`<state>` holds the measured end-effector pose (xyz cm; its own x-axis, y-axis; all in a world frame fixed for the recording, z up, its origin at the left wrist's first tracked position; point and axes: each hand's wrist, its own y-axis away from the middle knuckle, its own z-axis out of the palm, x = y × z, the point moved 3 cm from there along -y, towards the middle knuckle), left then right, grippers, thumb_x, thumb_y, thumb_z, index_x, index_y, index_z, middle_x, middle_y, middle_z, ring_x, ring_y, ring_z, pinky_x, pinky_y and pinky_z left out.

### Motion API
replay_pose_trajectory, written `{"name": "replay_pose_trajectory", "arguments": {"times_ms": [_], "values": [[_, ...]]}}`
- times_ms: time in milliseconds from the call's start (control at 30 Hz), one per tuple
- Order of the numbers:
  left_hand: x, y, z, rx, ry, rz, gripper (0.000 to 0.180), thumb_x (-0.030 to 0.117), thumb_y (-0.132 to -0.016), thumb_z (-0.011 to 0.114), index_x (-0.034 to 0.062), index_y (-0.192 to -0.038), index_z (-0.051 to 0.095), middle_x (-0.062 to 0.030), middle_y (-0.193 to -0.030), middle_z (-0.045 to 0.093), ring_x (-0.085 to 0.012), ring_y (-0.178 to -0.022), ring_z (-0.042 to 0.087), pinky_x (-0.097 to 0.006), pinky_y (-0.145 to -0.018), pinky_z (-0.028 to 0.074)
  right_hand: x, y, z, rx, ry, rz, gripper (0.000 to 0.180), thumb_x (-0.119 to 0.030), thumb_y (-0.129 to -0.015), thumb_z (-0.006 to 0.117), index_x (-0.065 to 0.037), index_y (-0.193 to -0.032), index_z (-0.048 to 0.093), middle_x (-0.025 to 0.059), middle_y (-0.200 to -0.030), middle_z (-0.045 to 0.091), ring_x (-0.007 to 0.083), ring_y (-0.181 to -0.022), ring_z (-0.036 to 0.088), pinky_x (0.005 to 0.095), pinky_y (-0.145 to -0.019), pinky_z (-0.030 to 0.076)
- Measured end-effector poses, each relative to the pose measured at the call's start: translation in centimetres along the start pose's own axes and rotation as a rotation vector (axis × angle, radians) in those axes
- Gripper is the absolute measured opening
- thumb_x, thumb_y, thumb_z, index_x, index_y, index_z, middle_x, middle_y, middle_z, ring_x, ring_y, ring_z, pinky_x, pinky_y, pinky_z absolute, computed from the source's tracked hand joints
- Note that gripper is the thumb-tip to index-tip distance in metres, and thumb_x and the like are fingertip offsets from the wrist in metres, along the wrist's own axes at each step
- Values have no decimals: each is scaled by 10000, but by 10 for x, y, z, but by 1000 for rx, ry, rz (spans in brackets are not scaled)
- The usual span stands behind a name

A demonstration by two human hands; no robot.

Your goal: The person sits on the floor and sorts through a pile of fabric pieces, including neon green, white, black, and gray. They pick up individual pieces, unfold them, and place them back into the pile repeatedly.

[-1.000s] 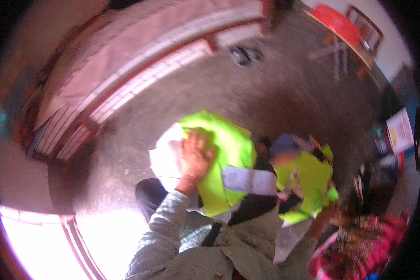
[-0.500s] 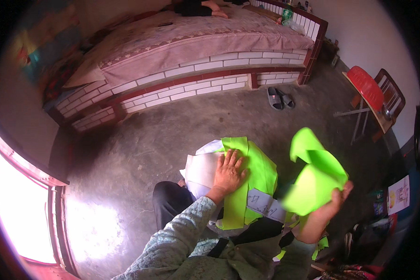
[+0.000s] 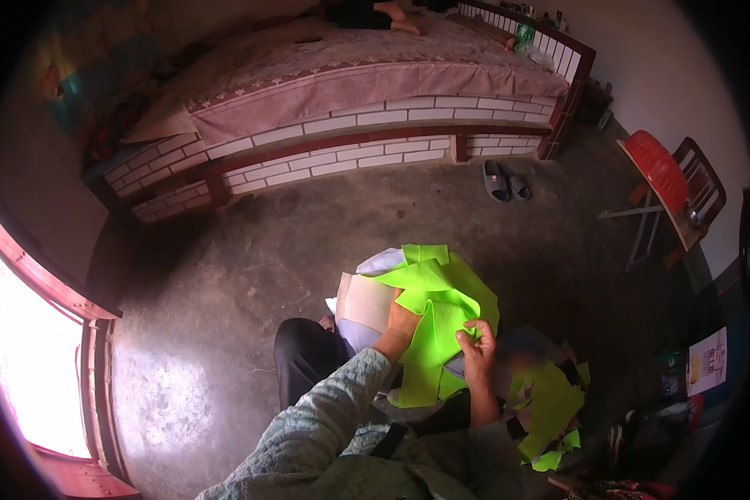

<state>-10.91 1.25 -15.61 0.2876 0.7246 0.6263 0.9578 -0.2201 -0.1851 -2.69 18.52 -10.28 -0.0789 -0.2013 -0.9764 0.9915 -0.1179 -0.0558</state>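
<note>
A loose neon yellow-green fabric piece [image 3: 442, 321] lies in folds over a stack of flat cloth on my lap. My left hand [image 3: 402, 323] reaches under it, and the cloth hides its fingers. At the piece's right edge my right hand [image 3: 478, 354] is closed, thumb and fingers pinching the fabric. Beneath and to the left, a beige-white cloth [image 3: 365, 302] shows, with a pale lavender piece [image 3: 381, 262] at its far end. More green cloth [image 3: 421, 387] hangs at the near side of the stack.
By my right side sits a heap of green scraps [image 3: 550, 408]. Ahead stands a brick-based bed [image 3: 350, 150] with a pink cover; a person's leg rests on it. Grey slippers [image 3: 506, 182] lie on the floor. A red-topped item [image 3: 657, 165] and a chair [image 3: 702, 187] stand at right.
My right hand has brought the green fabric piece left from the air onto the stack. The piece now covers the fingers of my left hand, which lay spread on the cloth.
</note>
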Motion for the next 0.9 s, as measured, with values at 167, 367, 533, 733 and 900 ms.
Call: {"name": "replay_pose_trajectory", "arguments": {"times_ms": [167, 367, 533, 733, 900], "values": [[19, -2, -4, 178, -207, 146, 502, 360, -920, 412, 97, -1341, 483, -101, -1385, 473, -287, -1372, 304, -495, -1164, 118, 3, 1, -4, 6, 75, -44, 167, 16, -842, 660, -45, -971, 573, -76, -727, 477, -4, -585, 371, 179, -504, 275], [20, -2, -9, 101, -339, 111, 516, 363, -919, 407, 92, -1353, 470, -93, -1406, 452, -276, -1388, 276, -494, -1173, 83, -3, 3, 2, -1, 183, -39, 153, -30, -860, 651, -60, -982, 565, -78, -734, 470, -5, -606, 369, 171, -530, 271], [24, -4, -12, 124, -222, 119, 515, 352, -918, 417, 86, -1356, 462, -102, -1405, 453, -286, -1378, 289, -493, -1171, 97, 4, 1, -3, 9, 131, -29, 174, 11, -843, 655, -32, -988, 570, -42, -825, 521, 14, -647, 427, 176, -560, 339], [21, 6, -20, 296, 85, 62, 491, 311, -901, 485, 54, -1320, 480, -148, -1339, 501, -329, -1328, 345, -434, -1158, 175, 6, 4, -4, 15, 242, -75, 210, -7, -853, 652, -26, -1043, 566, -16, -936, 559, 33, -736, 494, 187, -605, 401], [36, -8, -43, 295, 64, 165, 330, 194, -771, 629, 50, -1068, 615, -157, -1066, 626, -333, -1097, 539, -446, -1029, 340, 7, 1, -5, 9, 222, -81, 223, 1, -844, 671, -32, -1043, 577, -38, -912, 569, 8, -653, 442, 174, -556, 354]]}}
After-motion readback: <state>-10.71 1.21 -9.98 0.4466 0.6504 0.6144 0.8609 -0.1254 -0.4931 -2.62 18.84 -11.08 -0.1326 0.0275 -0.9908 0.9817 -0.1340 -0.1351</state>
